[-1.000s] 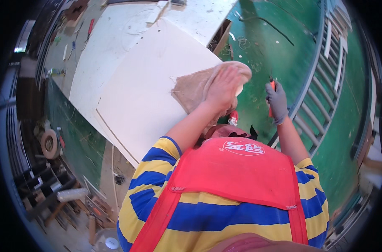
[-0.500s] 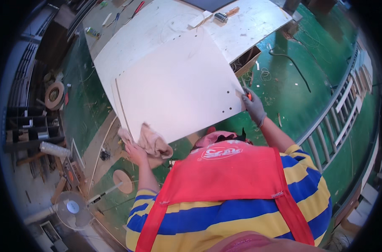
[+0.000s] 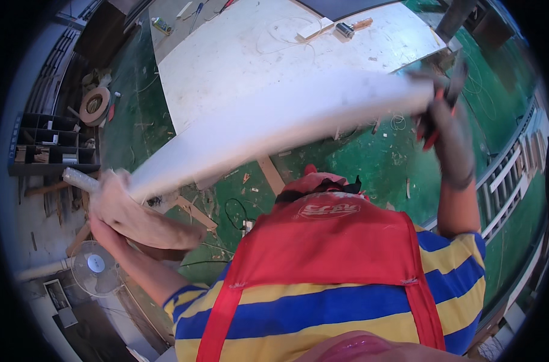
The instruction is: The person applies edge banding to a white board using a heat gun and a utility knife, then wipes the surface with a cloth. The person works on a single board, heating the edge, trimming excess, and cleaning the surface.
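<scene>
A white panel [image 3: 268, 127] is raised and tilted between my hands, blurred by motion, its near edge turned toward me. My left hand [image 3: 108, 232] is closed on a pale pinkish cloth [image 3: 156, 226] at the panel's left end; the cloth hangs down in folds. At the right end, my grey-gloved right hand [image 3: 455, 142] grips a tool with red handles and a dark metal head [image 3: 458, 78], perhaps pliers or cutters. That hand is smeared by motion, and whether its fingers also hold the panel's corner is hidden.
Behind the panel stands a white-topped worktable [image 3: 226, 66], with a wooden-handled metal roller [image 3: 347, 29] on it. Scraps and cords litter the green floor [image 3: 377, 181]. A fan [image 3: 96, 268] and dark shelving [image 3: 54, 142] are at left, and a ladder-like frame [image 3: 507, 193] at right.
The panel has come up off the table, its near edge now tilted up. My hands have moved apart and outward, the left with the cloth, the right upward with the red-handled tool.
</scene>
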`<state>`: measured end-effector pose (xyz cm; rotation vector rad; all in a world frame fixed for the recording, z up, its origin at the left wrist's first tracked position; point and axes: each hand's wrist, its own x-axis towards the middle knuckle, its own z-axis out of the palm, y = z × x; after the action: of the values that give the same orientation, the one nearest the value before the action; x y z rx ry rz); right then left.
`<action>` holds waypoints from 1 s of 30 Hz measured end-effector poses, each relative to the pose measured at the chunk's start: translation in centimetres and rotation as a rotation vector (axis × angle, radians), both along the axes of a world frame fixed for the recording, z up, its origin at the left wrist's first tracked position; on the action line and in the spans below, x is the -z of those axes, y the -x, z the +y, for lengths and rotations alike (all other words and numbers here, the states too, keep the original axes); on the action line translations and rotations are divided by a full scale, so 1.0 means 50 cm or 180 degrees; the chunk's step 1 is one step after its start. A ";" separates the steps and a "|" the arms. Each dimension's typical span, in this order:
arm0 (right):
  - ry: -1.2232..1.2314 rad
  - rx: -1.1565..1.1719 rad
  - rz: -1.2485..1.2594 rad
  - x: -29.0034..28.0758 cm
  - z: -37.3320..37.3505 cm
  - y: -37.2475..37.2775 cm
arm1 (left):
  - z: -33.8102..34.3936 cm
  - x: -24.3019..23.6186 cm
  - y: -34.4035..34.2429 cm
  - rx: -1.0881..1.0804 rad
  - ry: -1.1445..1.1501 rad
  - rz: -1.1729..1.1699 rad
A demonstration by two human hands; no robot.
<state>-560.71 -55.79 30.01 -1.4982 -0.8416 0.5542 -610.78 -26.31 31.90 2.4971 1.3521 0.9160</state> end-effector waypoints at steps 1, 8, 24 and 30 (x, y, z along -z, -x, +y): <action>-0.0149 0.0003 -0.0155 -0.025 0.040 -0.030 | -0.022 -0.046 -0.108 0.0076 -0.2029 0.1284; -0.0365 -0.0080 -0.0623 -0.070 0.354 -0.246 | 0.388 0.015 -0.121 -0.0852 0.0458 -0.2486; 0.0391 0.0643 0.0434 0.308 0.431 -0.325 | 0.314 0.393 -0.311 -0.1743 0.2783 -0.2971; 0.0820 0.0760 -0.0156 0.399 0.380 -0.501 | 0.149 0.223 -0.593 0.0144 0.3345 -0.3239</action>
<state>-535.65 -36.78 10.07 -1.8254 -0.6332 0.4616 -581.14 -18.85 20.77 1.0123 0.9652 0.8927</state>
